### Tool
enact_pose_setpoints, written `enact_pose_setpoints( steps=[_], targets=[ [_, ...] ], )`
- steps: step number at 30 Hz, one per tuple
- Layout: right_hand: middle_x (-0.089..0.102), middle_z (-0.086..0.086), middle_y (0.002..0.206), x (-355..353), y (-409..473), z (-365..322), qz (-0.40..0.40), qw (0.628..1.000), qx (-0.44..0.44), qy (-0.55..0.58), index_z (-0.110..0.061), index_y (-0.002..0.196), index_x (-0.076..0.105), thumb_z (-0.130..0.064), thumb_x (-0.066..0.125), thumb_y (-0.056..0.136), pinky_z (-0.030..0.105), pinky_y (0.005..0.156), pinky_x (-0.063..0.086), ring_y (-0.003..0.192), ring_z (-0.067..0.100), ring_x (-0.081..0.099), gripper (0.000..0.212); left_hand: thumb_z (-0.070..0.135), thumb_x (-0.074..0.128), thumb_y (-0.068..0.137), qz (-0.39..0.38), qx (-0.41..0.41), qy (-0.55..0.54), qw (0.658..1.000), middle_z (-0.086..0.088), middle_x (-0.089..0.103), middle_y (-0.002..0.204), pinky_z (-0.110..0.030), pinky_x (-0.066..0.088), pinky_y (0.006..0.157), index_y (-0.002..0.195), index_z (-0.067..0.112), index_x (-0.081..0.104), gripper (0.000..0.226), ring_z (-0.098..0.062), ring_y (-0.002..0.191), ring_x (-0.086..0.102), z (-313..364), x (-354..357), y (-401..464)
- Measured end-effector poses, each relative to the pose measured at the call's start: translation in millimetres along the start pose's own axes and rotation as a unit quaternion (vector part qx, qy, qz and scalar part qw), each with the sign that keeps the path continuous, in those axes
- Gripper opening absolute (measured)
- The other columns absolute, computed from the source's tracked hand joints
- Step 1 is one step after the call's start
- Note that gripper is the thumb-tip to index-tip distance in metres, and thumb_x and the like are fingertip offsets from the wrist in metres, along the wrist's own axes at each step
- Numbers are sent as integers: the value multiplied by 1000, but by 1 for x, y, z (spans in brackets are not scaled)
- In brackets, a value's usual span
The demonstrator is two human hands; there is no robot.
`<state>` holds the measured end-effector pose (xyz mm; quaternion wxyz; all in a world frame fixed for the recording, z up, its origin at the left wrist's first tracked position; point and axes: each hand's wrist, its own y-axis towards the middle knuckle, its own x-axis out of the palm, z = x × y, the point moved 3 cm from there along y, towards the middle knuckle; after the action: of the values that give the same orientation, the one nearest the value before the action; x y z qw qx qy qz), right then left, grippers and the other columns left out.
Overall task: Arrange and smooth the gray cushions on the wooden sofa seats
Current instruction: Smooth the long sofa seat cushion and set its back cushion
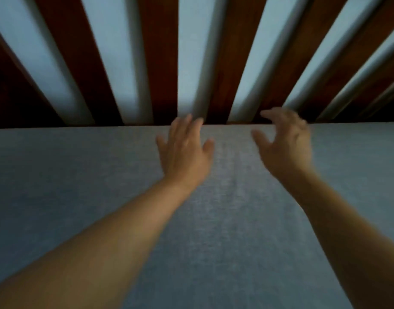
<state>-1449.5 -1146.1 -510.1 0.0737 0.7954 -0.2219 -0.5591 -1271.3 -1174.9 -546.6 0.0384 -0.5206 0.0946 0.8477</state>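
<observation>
A gray cushion (231, 219) fills the lower half of the head view, flat on the sofa seat, its far edge meeting the backrest. My left hand (187, 148) lies over the cushion near that far edge, fingers straight and spread, fingertips at the edge. My right hand (285, 141) hovers beside it to the right, fingers loosely curved and holding nothing. Both forearms stretch across the cushion from the bottom corners. The picture is blurred by motion.
Dark reddish wooden slats (160, 63) of the sofa back rise behind the cushion, with a pale wall (191, 52) showing through the gaps. The gray surface runs on to both the left and right frame edges.
</observation>
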Motion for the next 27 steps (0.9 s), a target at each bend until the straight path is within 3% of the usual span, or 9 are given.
enact_pose_setpoints(
  steps=[3,5,7,10,13,18,23,25,27],
  targets=[
    [41,10,147,-11,-57,57,73,995,60,-42,-18,138,48,-39,43,92,49,115,20,139,27,29,51,40,43,96,20,53,-46,997,2,13,160,-60,7,112,150,28,23,59,-20,147,8,60,50,-38],
    [11,5,160,24,-106,91,-138,981,59,-123,-29,151,19,-63,17,85,51,118,6,147,25,3,75,49,33,96,-87,68,74,991,3,-1,161,-62,0,113,152,33,12,62,-22,148,-4,64,91,-75],
    [2,1,161,28,-120,115,-264,952,69,-142,-33,152,13,-70,20,83,46,119,1,147,22,-4,78,54,28,97,-153,60,121,979,4,-12,160,-59,-7,113,152,34,2,64,-20,146,-14,59,106,-83],
    [22,6,156,-23,-94,96,-120,989,70,-54,-21,144,38,-41,52,94,47,119,11,145,23,15,55,50,36,97,-89,52,57,993,2,-4,161,-55,-3,114,152,28,10,65,-20,147,-5,65,65,-83],
    [34,9,151,-46,-128,63,53,995,85,19,-18,137,48,-32,52,92,50,117,11,143,27,21,47,47,37,95,29,3,32,999,-2,14,160,-59,8,111,150,25,26,60,-25,146,11,29,34,-130],
    [4,9,161,24,-200,5,-279,958,32,-55,-25,151,23,-54,40,90,55,117,1,147,32,-6,70,62,14,81,-143,-42,104,983,0,15,160,-63,16,110,149,27,29,78,-25,147,14,-37,34,-175],
    [32,7,153,-41,-160,-105,40,985,-22,169,-19,137,49,-30,53,91,47,118,8,145,26,16,47,46,32,89,126,-72,36,989,-9,31,154,-63,11,107,144,16,39,63,-29,143,25,-70,-77,-165],
    [32,6,153,-8,-203,-140,7,984,-49,171,-19,140,46,-37,49,90,48,117,10,144,28,21,54,50,30,91,108,-117,78,984,-4,23,157,-65,10,107,147,23,32,63,-27,145,18,-124,-86,-211],
    [23,5,157,50,-271,-168,-159,973,-160,47,-24,146,36,-50,45,88,52,115,9,145,33,20,64,61,19,90,-15,-178,149,973,-2,20,158,-70,22,103,148,26,32,69,-28,144,19,-178,-71,-269]
  ],
)
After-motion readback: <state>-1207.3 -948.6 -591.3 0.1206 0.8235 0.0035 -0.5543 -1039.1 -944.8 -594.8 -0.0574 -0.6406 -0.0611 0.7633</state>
